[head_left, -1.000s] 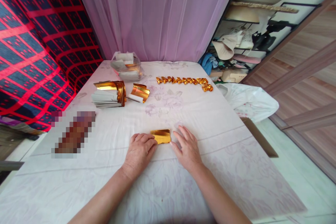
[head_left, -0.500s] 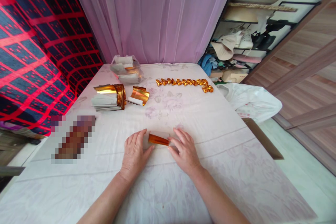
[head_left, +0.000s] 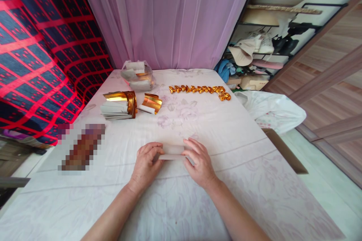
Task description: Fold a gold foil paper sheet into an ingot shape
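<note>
Foil paper sheet (head_left: 172, 151) now shows its pale back, gold face turned under, pinched between left hand (head_left: 147, 163) at 9 o'clock and right hand (head_left: 199, 162) at 3 o'clock on the desk (head_left: 254, 165).

Matt pale paper strip (head_left: 172, 151) on soft printed cloth (head_left: 226, 128) (glossy gold foil pieces (head_left: 199, 89) beyond)

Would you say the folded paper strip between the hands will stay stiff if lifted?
Probably floppy: the strip looks thin and lies flat. Likely very light. The loose sheet curls, so it may spring open.
</note>
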Demonstrator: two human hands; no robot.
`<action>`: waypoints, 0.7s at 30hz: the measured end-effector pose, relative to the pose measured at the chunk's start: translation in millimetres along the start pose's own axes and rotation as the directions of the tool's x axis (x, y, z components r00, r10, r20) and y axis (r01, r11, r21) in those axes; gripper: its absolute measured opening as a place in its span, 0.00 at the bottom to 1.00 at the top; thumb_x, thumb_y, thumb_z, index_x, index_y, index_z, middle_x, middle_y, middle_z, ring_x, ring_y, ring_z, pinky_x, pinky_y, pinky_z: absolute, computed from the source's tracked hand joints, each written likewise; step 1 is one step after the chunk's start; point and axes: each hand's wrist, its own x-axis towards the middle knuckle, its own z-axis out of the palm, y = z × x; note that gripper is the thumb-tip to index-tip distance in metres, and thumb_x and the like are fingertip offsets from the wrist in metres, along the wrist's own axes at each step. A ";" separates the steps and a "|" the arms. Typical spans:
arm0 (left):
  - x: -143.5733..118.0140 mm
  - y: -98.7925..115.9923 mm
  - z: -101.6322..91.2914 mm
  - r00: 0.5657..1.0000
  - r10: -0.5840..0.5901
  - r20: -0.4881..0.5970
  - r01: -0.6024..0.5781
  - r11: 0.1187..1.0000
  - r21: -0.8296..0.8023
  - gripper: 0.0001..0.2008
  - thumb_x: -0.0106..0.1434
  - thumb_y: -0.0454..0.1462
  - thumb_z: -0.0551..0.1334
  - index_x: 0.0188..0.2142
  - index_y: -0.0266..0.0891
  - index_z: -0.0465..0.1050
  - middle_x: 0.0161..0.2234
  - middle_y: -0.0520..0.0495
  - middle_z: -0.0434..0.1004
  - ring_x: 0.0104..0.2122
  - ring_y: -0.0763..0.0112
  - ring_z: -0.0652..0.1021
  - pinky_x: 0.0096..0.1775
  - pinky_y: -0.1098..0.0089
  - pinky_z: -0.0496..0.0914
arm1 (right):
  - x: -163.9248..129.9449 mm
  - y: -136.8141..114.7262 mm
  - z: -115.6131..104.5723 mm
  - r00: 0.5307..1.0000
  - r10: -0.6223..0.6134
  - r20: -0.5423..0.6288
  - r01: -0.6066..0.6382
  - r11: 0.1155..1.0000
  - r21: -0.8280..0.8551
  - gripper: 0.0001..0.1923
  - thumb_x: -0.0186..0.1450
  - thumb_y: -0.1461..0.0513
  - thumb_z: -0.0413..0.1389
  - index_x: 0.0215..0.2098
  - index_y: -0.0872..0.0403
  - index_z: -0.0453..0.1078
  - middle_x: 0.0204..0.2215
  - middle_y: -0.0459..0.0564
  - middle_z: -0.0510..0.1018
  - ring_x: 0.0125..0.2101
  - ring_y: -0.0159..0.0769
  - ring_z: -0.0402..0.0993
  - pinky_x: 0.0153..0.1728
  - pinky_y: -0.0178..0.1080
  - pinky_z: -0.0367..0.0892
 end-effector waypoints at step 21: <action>12.7 14.4 6.1 0.995 -0.044 -0.095 0.063 0.976 0.206 0.24 0.64 0.38 0.59 0.60 0.39 0.61 0.46 0.40 0.75 0.45 0.58 0.76 0.46 0.56 0.73 | 14.7 14.6 7.8 0.969 0.238 0.067 -0.232 0.969 -0.087 0.09 0.66 0.61 0.49 0.31 0.51 0.70 0.23 0.45 0.78 0.27 0.35 0.72 0.36 0.37 0.59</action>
